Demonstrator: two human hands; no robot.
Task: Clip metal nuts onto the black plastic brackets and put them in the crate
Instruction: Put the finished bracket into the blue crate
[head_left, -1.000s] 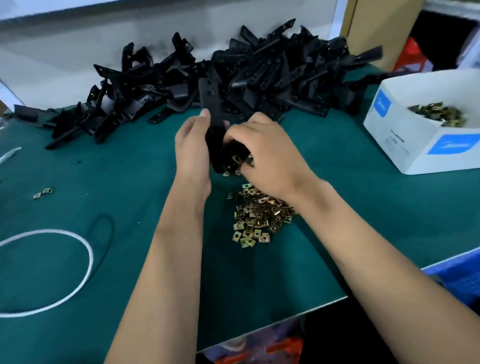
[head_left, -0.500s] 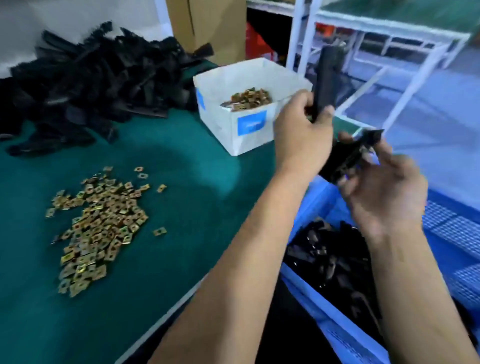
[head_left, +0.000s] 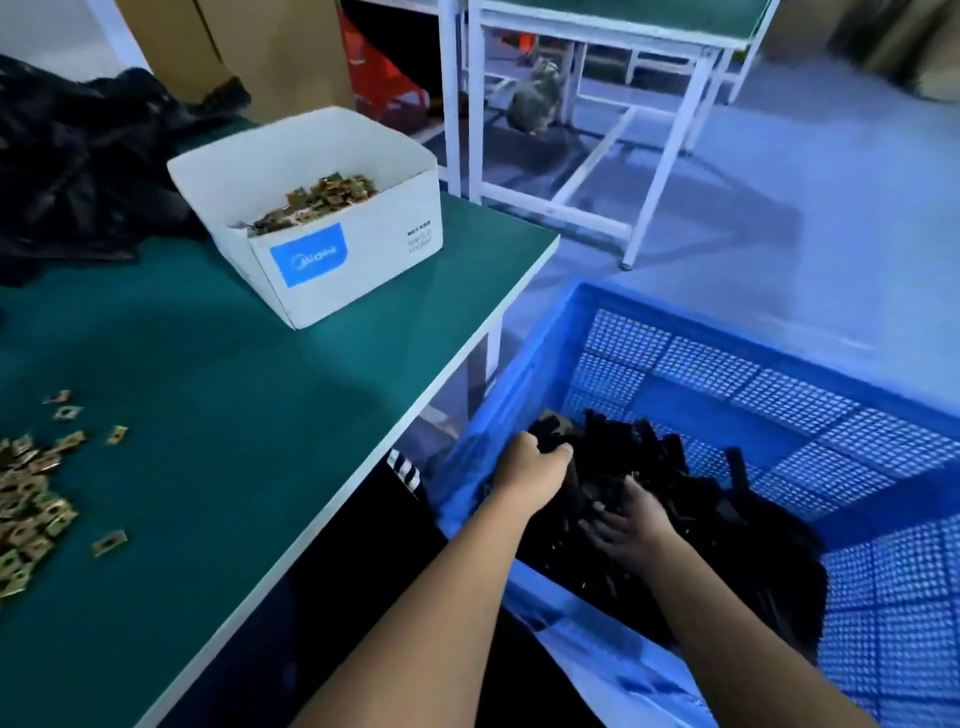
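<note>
Seemingly bracket (head_left: 550, 434) within left grip (head_left: 530, 467).

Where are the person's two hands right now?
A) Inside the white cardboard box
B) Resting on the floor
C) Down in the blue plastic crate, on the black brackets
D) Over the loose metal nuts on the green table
C: the left hand and right hand are both down among the black plastic brackets inside the blue plastic crate.

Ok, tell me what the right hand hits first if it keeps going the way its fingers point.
Probably the pile of black brackets in the blue crate; the right hand already seems to touch it.
</note>
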